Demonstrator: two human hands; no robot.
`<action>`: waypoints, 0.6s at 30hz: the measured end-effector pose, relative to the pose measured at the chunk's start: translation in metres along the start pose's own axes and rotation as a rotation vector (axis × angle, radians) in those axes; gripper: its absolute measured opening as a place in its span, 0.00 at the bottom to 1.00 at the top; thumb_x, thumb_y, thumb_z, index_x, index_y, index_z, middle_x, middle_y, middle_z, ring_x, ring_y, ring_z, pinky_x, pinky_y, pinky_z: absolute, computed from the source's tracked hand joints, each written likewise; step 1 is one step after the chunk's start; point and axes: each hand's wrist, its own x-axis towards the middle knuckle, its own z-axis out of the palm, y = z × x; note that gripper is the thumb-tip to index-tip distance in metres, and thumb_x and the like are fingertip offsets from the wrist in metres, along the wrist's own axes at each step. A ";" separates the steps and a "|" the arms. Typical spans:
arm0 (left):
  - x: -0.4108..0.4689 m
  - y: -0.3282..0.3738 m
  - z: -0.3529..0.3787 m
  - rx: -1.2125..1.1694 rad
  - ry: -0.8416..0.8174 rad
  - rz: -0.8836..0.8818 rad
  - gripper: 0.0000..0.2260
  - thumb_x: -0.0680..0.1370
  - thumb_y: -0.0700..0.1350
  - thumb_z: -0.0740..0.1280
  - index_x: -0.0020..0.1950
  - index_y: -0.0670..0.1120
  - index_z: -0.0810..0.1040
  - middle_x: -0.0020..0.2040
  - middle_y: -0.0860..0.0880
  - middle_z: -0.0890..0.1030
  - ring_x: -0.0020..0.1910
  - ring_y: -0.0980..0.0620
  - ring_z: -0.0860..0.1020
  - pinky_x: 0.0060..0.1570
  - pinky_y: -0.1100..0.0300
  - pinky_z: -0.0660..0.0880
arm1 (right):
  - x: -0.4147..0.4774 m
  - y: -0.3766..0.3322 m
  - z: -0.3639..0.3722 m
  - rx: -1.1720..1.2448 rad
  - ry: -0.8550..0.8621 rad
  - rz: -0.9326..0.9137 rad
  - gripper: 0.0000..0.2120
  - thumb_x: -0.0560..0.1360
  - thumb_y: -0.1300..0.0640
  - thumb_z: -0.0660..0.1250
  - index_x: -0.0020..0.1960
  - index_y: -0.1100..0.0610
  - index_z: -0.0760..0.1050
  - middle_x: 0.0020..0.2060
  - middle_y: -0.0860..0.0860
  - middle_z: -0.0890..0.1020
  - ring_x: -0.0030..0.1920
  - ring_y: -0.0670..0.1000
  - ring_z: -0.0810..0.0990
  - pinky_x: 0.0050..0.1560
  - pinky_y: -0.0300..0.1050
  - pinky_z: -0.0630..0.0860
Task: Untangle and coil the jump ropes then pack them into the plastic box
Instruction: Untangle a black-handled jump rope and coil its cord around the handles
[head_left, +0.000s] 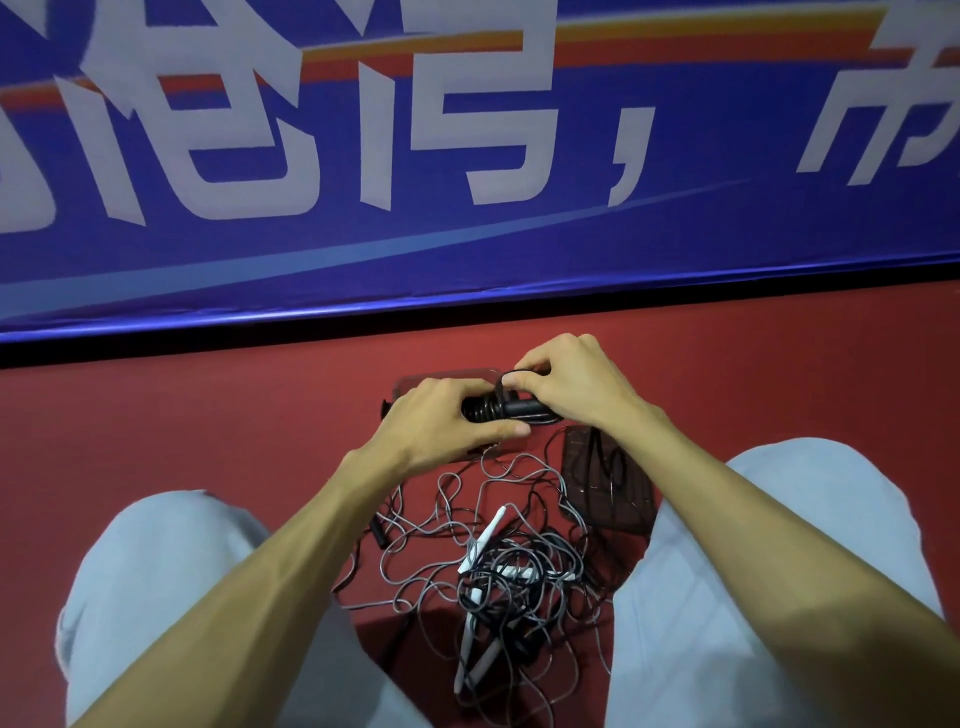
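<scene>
Red floor under a blue banner is all I work on. At the far middle, the black jump rope is partly wound round its handles, just above the clear plastic box. My left hand wraps the coil and my right hand pinches a loop of cord. I judge it light, with thin, springy, slick cord, so I should grip across coil and handles together. Nearer me lies the tangle, and its stiff white handles are the place to hold. What looks like the lid lies to the right.
</scene>
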 end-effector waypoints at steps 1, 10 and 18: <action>0.001 0.000 0.000 -0.014 0.001 0.001 0.29 0.65 0.75 0.62 0.55 0.57 0.80 0.41 0.53 0.83 0.39 0.54 0.79 0.43 0.53 0.77 | 0.001 0.001 -0.001 0.031 -0.009 0.001 0.10 0.73 0.42 0.69 0.46 0.47 0.84 0.36 0.45 0.82 0.44 0.49 0.79 0.46 0.48 0.76; 0.004 -0.003 -0.013 -0.470 -0.048 -0.022 0.13 0.73 0.51 0.75 0.55 0.51 0.83 0.43 0.51 0.84 0.40 0.52 0.83 0.43 0.58 0.77 | 0.009 0.016 -0.019 0.806 -0.277 0.230 0.06 0.73 0.56 0.73 0.42 0.58 0.80 0.30 0.47 0.80 0.31 0.43 0.76 0.35 0.35 0.71; 0.003 0.003 -0.022 -0.880 0.070 -0.133 0.07 0.75 0.38 0.71 0.53 0.44 0.80 0.43 0.44 0.83 0.35 0.49 0.82 0.34 0.63 0.72 | 0.012 0.017 -0.013 0.986 -0.438 0.266 0.10 0.81 0.59 0.60 0.48 0.60 0.80 0.33 0.51 0.80 0.33 0.48 0.75 0.45 0.50 0.77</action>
